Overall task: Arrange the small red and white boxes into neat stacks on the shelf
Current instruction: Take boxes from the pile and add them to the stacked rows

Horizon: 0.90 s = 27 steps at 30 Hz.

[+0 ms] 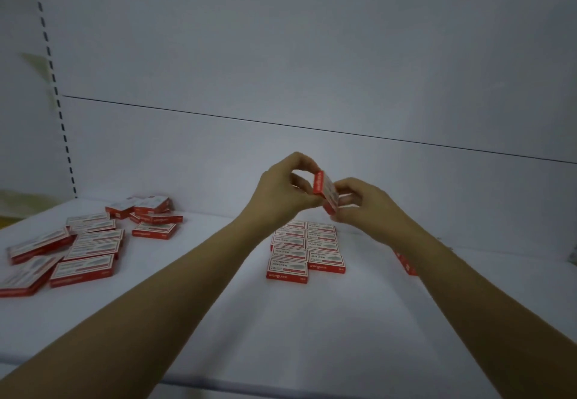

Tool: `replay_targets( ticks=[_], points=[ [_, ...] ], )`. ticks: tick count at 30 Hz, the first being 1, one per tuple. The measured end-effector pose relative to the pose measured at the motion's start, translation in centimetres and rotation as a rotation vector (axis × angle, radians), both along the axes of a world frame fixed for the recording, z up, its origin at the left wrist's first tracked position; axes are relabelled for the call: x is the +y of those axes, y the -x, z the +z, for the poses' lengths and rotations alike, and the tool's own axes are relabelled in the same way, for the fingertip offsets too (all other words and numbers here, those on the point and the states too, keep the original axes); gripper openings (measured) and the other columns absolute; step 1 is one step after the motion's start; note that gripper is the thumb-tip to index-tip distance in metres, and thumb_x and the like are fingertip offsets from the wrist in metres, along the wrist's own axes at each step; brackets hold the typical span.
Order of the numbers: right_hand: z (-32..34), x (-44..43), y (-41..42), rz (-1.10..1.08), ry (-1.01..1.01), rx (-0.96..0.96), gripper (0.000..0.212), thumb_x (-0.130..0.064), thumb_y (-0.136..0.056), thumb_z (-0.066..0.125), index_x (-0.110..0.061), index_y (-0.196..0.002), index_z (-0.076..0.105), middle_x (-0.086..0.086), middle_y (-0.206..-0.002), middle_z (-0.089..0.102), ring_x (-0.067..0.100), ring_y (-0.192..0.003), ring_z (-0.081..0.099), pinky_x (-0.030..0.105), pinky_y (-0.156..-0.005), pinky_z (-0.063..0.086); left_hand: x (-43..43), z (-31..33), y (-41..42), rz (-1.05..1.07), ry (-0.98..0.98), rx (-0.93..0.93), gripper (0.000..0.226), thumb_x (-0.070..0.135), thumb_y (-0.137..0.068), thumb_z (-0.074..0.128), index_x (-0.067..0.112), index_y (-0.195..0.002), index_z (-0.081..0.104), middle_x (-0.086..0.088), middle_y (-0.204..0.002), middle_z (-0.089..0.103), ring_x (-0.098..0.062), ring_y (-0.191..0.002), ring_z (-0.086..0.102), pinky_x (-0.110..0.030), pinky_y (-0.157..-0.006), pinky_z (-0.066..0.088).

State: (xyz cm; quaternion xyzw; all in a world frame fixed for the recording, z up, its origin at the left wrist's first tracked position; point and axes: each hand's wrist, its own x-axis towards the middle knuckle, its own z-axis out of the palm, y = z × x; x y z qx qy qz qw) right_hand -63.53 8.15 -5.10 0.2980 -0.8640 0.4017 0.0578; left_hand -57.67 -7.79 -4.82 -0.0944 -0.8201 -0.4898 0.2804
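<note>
Both of my bare forearms reach in from the bottom corners of the frame and meet above the white shelf (312, 320), where my two hands share one small red and white box (326, 191). My left hand (285, 188) pinches the box's red end between thumb and fingertips, while my right hand (363, 202) closes on its far side from the right. I hold the box tilted on edge, in the air, clear of the shelf and just above the back of the arranged rows.

Directly below my hands, two neat columns of boxes (307, 247) lie flat on the shelf, labels up, edges touching, running from the back panel (312, 55) toward me. How many layers each place holds I cannot tell from this angle. Another red box (406, 263) shows partly behind my right forearm, most of it hidden.

Well apart to the left, a loose scatter of boxes (71, 248) covers the shelf: some overlap, some lie askew, and a small heap (146, 211) sits nearer the back corner. A slotted upright (54, 86) with dark notches runs up the left side of the panel. Light is dim, and the print on the far boxes is too blurred to read.
</note>
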Motion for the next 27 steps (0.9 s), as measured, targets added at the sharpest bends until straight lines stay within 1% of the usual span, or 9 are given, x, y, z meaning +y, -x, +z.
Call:
replay_targets(
  ticks=[2,4,7,11,15,18,21,24,27],
  points=[
    [-1.1,-0.7,-0.2,0.025,0.093,-0.083,0.037,-0.005,-0.079,0.069,-0.017,-0.111,0.056,0.001,-0.109,0.065,0.016,-0.098,0.064,0.024,-0.08,0.052,0.8,0.0,-0.3,-0.008,0.127,0.028,0.04,0.009,-0.072,0.078,0.027,-0.098,0.054,0.021,-0.089,0.056,0.002,-0.065,0.06,-0.007,-0.06,0.05],
    [-2.0,-1.2,-0.4,0.035,0.154,-0.115,0.036,-0.001,-0.078,0.068,-0.015,-0.109,0.056,0.003,-0.106,0.065,0.019,-0.097,0.063,0.021,-0.078,0.051,1.2,-0.2,-0.4,-0.022,0.231,0.057,0.039,0.009,-0.073,0.076,0.026,-0.101,0.055,0.018,-0.093,0.057,-0.003,-0.072,0.06,-0.011,-0.065,0.052],
    [-2.7,-1.6,-0.3,0.019,0.171,-0.106,0.034,-0.001,-0.077,0.069,-0.017,-0.104,0.056,0.002,-0.1,0.065,0.019,-0.094,0.062,0.022,-0.078,0.051,1.3,-0.7,-0.5,-0.03,0.352,0.105,0.04,0.011,-0.075,0.074,0.019,-0.11,0.058,0.007,-0.104,0.06,-0.01,-0.081,0.058,-0.018,-0.073,0.052],
    [-2.6,-1.6,-0.2,-0.021,0.221,-0.074,0.039,0.001,-0.078,0.068,-0.016,-0.111,0.057,0.002,-0.108,0.066,0.02,-0.099,0.064,0.031,-0.084,0.055,0.4,-1.1,-0.3,0.036,0.438,0.21,0.035,0.011,-0.078,0.073,0.016,-0.109,0.057,0.003,-0.106,0.058,-0.007,-0.079,0.055,-0.013,-0.072,0.049],
    [-1.3,-1.5,-0.5,-0.134,0.315,0.23,0.036,-0.004,-0.083,0.067,-0.018,-0.113,0.053,-0.001,-0.11,0.061,0.011,-0.089,0.062,0.008,-0.067,0.05,-0.7,-1.3,-0.4,0.193,0.44,0.318,0.029,0.007,-0.083,0.067,0.01,-0.108,0.051,-0.004,-0.11,0.058,-0.007,-0.085,0.05,0.001,-0.071,0.043],
    [-0.7,-1.9,-1.0,-0.176,0.299,0.582,0.035,-0.006,-0.085,0.065,-0.01,-0.118,0.054,0.007,-0.115,0.059,0.004,-0.088,0.055,-0.001,-0.068,0.043,-0.6,-1.4,-0.8,0.301,0.38,0.398,0.025,0.005,-0.084,0.065,0.005,-0.106,0.053,-0.009,-0.106,0.061,-0.011,-0.087,0.054,0.002,-0.066,0.038],
    [-0.9,-2.1,-1.3,-0.163,0.307,0.854,0.034,-0.008,-0.081,0.065,-0.004,-0.113,0.055,0.016,-0.109,0.061,0.007,-0.09,0.054,0.002,-0.078,0.042,-0.7,-1.7,-0.7,0.354,0.391,0.567,0.03,0.007,-0.077,0.066,0.006,-0.103,0.05,-0.016,-0.098,0.065,-0.02,-0.083,0.062,-0.008,-0.078,0.043],
    [-1.3,-1.8,-1.5,-0.113,0.303,0.946,0.039,-0.01,-0.079,0.065,-0.012,-0.112,0.046,0.02,-0.109,0.059,0.013,-0.096,0.055,0.021,-0.085,0.05,-1.1,-2.0,-0.6,0.387,0.398,0.61,0.037,0.004,-0.075,0.067,0.008,-0.106,0.048,-0.018,-0.099,0.066,-0.025,-0.085,0.066,-0.022,-0.081,0.047],
    [-1.6,-1.6,-1.7,-0.091,0.248,1.003,0.041,-0.01,-0.078,0.066,-0.014,-0.112,0.044,0.021,-0.11,0.058,0.017,-0.1,0.056,0.024,-0.086,0.049,-1.2,-2.0,-0.7,0.409,0.404,0.595,0.032,0.001,-0.074,0.069,-0.001,-0.104,0.057,-0.019,-0.099,0.066,-0.029,-0.084,0.067,-0.024,-0.082,0.046]
  ],
)
